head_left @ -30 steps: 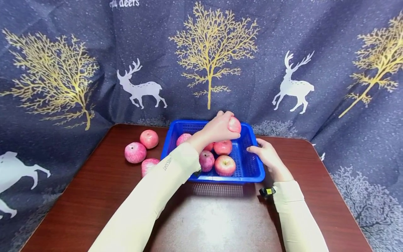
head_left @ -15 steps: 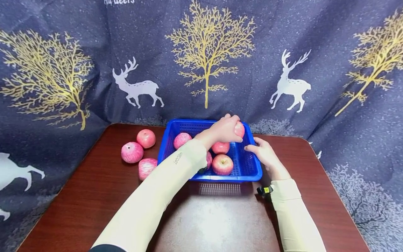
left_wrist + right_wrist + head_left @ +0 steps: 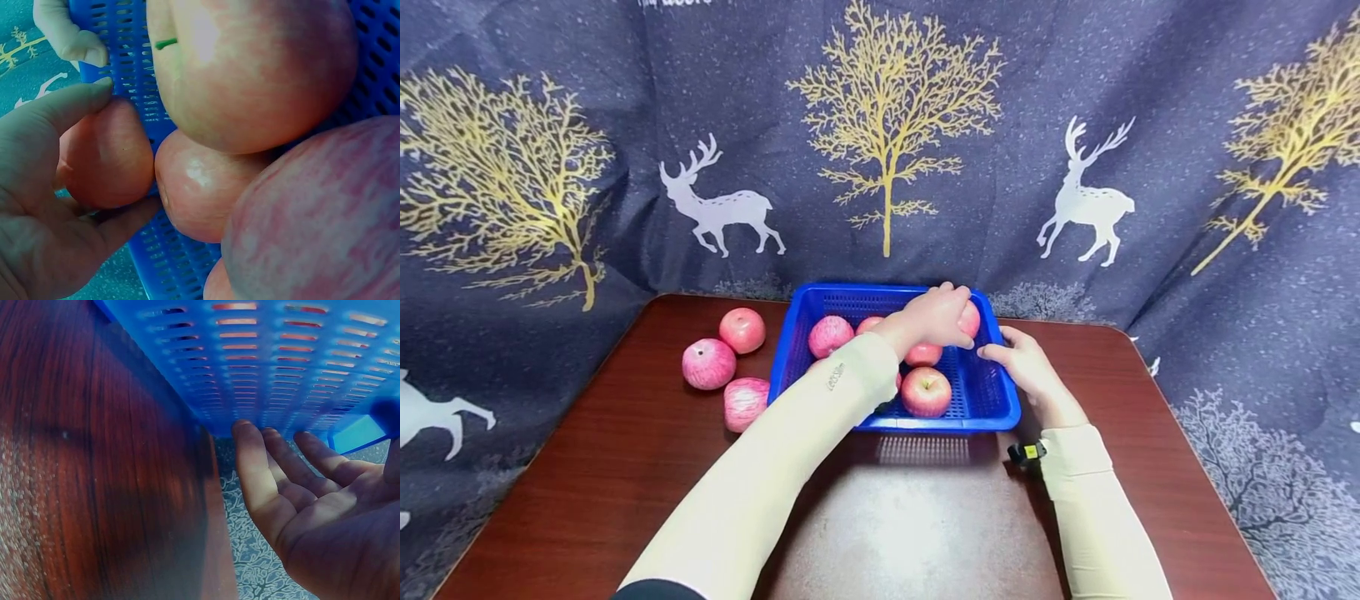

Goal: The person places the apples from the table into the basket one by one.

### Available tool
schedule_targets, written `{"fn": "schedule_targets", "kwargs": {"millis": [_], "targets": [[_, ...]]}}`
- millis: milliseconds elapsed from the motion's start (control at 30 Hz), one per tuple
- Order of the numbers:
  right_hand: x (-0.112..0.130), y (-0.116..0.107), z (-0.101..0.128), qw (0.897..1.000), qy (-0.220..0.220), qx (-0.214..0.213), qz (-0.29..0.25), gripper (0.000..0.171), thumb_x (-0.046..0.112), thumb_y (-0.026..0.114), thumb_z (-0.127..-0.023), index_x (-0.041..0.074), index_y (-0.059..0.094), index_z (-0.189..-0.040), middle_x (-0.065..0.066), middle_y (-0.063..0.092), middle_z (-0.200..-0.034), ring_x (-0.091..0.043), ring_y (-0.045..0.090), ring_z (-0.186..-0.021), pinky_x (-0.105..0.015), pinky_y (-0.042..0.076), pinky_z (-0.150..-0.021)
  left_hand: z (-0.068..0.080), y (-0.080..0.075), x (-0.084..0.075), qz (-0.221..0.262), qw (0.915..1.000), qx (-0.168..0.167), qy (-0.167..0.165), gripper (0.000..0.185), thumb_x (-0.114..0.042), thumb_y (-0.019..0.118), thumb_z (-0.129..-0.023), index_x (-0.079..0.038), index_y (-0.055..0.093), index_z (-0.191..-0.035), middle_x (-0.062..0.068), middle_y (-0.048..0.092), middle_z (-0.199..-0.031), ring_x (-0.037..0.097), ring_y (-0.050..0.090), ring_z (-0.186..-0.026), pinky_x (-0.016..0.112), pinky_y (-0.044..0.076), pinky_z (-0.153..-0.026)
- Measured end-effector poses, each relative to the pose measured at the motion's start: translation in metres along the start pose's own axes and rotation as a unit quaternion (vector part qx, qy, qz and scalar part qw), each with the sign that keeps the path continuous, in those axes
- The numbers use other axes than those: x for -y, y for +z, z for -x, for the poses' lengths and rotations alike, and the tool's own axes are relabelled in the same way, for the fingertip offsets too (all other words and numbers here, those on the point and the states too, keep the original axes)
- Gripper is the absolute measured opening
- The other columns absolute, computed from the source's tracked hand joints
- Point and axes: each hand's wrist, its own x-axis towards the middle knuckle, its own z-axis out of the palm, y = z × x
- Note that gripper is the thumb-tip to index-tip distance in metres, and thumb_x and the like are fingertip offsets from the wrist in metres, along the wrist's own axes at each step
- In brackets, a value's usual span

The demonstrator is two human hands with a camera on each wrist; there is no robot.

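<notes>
Fingers of my left hand (image 3: 934, 317) curl round an apple (image 3: 106, 159) at frame centre, inside the blue basket (image 3: 992, 400); my right hand (image 3: 1026, 367), fingers loosely straight, touches its right wall.

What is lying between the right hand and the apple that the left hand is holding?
The side wall of the blue basket separates the right hand from the held apple; the head view shows this.

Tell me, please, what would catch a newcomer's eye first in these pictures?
The blue basket of apples at the table's middle, where the left hand grips an apple at its far right corner. The right hand rests on the basket's right wall; three loose apples lie left of it.
</notes>
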Motion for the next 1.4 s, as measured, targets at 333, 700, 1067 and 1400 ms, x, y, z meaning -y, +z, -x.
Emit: {"fn": "schedule_targets", "kwargs": {"millis": [333, 700, 1067, 1400], "targets": [[0.0, 0.0, 0.0, 1.0, 0.002, -0.003, -0.005, 0.05, 0.018, 0.073, -0.1, -0.005, 0.062, -0.143, -0.024, 0.077, -0.118, -0.02, 0.079, -0.085, -0.035, 0.065, -0.075, 0.001, 0.003, -0.008, -0.031, 0.9995, -0.007, -0.009, 0.081, -0.053, 0.086, -0.094, -0.01, 0.054, -0.155, 0.016, 0.055, -0.142, 0.034, 0.06, -0.131, 0.051, 0.059, -0.1], [0.001, -0.002, 0.0, 1.0, 0.013, 0.0, 0.018, 0.054, 0.022, 0.073, -0.101, -0.003, 0.06, -0.147, -0.028, 0.075, -0.126, -0.024, 0.079, -0.09, -0.035, 0.065, -0.077, 0.005, 0.002, -0.009, -0.029, 0.999, 0.003, -0.033, 0.09, -0.06, 0.085, -0.094, -0.011, 0.049, -0.161, 0.017, 0.049, -0.15, 0.035, 0.057, -0.134, 0.054, 0.059, -0.101], [0.004, 0.001, 0.001, 0.999, 0.013, -0.003, 0.038, 0.056, 0.025, 0.073, -0.103, -0.003, 0.06, -0.15, -0.029, 0.074, -0.13, -0.026, 0.079, -0.093, -0.035, 0.065, -0.079, 0.014, -0.009, -0.006, -0.017, 0.9985, 0.011, -0.05, 0.094, -0.055, 0.086, -0.094, -0.011, 0.045, -0.167, 0.02, 0.045, -0.157, 0.036, 0.053, -0.142, 0.056, 0.056, -0.106], [0.004, 0.001, 0.003, 0.999, 0.022, 0.007, 0.026, 0.057, 0.026, 0.072, -0.105, -0.001, 0.058, -0.153, -0.032, 0.071, -0.136, -0.029, 0.08, -0.097, -0.039, 0.066, -0.079, 0.032, -0.031, 0.004, 0.009, 0.9994, -0.01, -0.032, 0.095, -0.056, 0.082, -0.097, -0.01, 0.041, -0.17, 0.02, 0.046, -0.155, 0.038, 0.053, -0.141, 0.056, 0.053, -0.109]]}}
